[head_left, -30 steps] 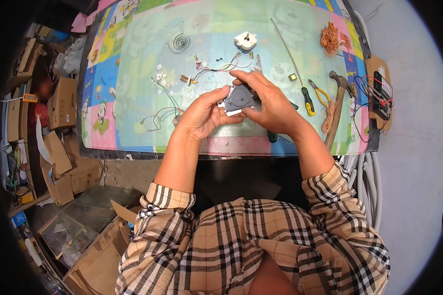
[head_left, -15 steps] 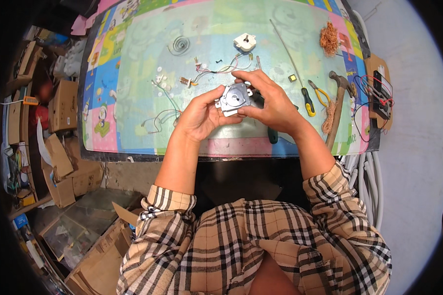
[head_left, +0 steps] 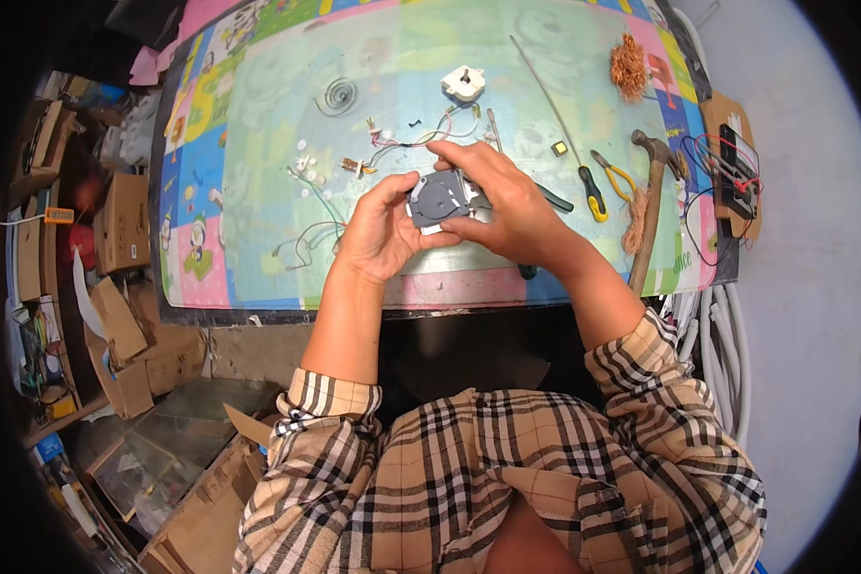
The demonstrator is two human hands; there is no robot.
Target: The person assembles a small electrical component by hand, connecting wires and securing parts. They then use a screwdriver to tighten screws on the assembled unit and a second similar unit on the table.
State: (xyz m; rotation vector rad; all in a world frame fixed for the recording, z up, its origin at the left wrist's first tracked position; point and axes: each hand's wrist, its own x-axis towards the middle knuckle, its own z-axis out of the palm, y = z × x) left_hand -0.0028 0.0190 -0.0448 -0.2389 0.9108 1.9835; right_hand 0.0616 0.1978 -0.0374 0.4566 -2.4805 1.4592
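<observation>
Above the patterned bench (head_left: 258, 191), my half-curled left hand (head_left: 378, 228) grips the left edge of a flat dark-grey squarish mechanism (head_left: 438, 198), my likewise curled right hand (head_left: 517, 206) its right edge, probably leaving its face visible, with a black-and-yellow-handled screwdriver (head_left: 593, 198) farther right.

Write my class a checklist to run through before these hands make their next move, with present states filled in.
1. Grey part held by left hand and right hand: ok.
2. Part's underside undamaged: cannot tell, hidden.
3. Hammer lying on the table, out of both hands: ok.
4. Long screwdriver laid down: ok.
5. Table cleared of loose wires: not ok, some lie beyond the hands.
</observation>
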